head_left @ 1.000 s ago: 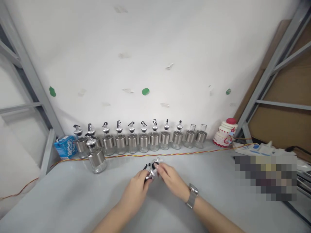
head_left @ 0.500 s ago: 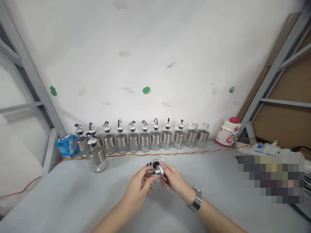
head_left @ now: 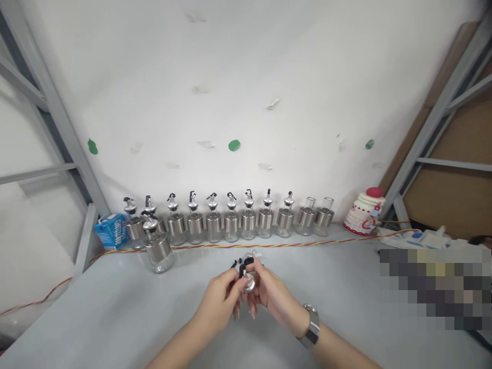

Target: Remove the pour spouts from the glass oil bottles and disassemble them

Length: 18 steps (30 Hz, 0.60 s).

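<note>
Has turned the silver pourer spout (head_left: 249, 283) since half a second ago, from black tip (head_left: 242, 269) aimed left to black tip aimed toward the wall (head_left: 292, 66) and slightly left. Holds it now between both hands, above the tabletop (head_left: 184, 323). Pinches it from the left, with the fingers of the left hand (head_left: 222, 297) closed narrowly on the silver part. Curls the fingers of the right hand (head_left: 279, 294) in from the other side, just beside the spout; cannot tell whether pressing on it or merely cupped around it. Runs the long axis roughly away from the body, leaning a little left. Puts the round silver end low and right, near the curled right fingers, and the black tip high and left, by the left fingers. Gives the left hand the surer hold, the right hand the side nearer the round end. Shows loose black pieces (head_left: 249, 261) on the tabletop just beyond the fingertips, partly hidden. Farther back, lines up spouted bottles (head_left: 231, 225) along the wall, ending at right with two spoutless bottles (head_left: 307, 220).
</note>
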### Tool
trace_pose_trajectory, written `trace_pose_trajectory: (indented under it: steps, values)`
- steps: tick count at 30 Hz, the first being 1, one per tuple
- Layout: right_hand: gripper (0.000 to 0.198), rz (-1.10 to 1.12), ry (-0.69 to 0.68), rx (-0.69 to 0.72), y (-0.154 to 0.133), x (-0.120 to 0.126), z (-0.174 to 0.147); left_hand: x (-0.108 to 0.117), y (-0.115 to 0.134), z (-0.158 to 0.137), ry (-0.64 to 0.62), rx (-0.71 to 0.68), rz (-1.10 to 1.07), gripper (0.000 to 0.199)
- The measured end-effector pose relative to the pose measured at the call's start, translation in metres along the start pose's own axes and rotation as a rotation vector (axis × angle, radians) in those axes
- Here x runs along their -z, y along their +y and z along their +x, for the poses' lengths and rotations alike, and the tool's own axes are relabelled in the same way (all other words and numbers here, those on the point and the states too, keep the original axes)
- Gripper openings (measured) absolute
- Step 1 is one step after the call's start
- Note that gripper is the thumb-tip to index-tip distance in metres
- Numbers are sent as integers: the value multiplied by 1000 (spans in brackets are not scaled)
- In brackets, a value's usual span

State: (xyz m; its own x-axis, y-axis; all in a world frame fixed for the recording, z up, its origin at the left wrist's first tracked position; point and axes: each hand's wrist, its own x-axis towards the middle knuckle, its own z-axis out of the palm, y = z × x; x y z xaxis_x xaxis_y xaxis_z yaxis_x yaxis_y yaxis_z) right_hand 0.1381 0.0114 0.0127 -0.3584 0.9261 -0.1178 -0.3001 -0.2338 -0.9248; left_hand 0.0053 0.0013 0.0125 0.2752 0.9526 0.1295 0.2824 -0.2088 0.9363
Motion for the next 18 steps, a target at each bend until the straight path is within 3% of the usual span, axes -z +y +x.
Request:
trace_pose_trajectory:
  steps: [6, 9, 18]
  values:
    - [38, 15, 162, 21, 13, -4, 0, -11, 0, -3, -44, 54, -103, 32]
    - [37, -22, 185, 7, 14, -3, 0, -19, -2, -5, -69, 101, -262, 31]
    - [36, -73, 245, 142, 4, -4, -4, -31, 6, -7, -77, 160, -717, 29]
